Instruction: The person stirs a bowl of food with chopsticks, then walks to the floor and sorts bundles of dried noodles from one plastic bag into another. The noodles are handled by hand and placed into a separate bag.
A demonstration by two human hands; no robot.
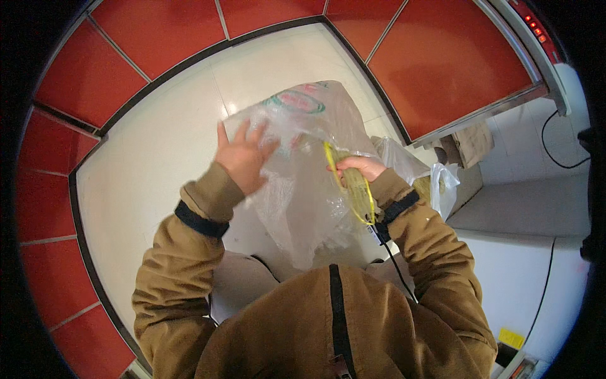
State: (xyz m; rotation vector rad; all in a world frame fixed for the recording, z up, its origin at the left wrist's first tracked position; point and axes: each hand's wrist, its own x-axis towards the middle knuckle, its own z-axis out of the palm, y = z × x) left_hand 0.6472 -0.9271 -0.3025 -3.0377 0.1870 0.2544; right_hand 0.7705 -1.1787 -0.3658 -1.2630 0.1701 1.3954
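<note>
A large translucent plastic bag (303,189) with green and red printing is spread before me, above the pale floor. Over its left side, my left hand (244,156) has its fingers spread and slightly blurred; nothing is gripped in it. My right hand (357,168), at the bag's right side, is closed around a yellowish-green bundle (356,184) with a bright yellow band or strip along it. I cannot tell what the bundle is made of. A thin black cable runs from near my right wrist towards my body.
Red cabinet panels (450,61) with dark plinths surround the pale tiled floor (142,156). To the right lie another clear plastic bag (402,158) and a white plastic bag (442,189). A white appliance-like box (502,275) stands at the lower right.
</note>
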